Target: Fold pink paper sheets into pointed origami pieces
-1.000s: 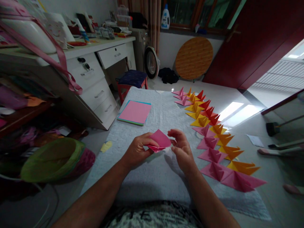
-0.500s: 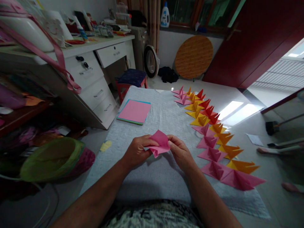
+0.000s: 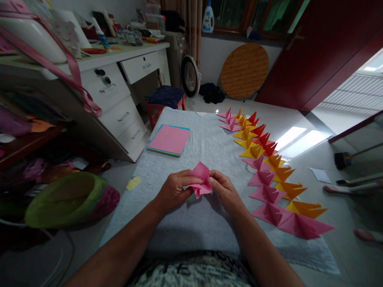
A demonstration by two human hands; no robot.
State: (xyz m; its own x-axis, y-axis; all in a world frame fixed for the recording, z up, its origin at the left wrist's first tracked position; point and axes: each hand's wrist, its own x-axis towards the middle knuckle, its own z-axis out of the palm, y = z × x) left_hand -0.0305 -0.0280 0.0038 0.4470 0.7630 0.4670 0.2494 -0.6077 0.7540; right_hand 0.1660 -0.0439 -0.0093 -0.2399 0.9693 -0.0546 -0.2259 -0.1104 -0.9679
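Note:
A partly folded pink paper (image 3: 200, 179) is held just above the grey cloth (image 3: 206, 151) between both hands. My left hand (image 3: 173, 190) pinches its left side, with the thumb on top. From the right, my right hand (image 3: 225, 190) grips the paper's other edge with closed fingers. A flat stack of square coloured sheets (image 3: 170, 140), pink on top, lies further back on the left of the cloth.
Two rows of finished folded paper shapes (image 3: 266, 171) in pink, yellow, orange and red run along the cloth's right side. A white desk with drawers (image 3: 119, 91) stands at left, a green-rimmed bag (image 3: 66, 199) on the floor beside it, and a red stool (image 3: 166, 101) beyond.
My right hand closed in from just right of the paper and now grips its edge. The paper has been pressed narrower between the two hands.

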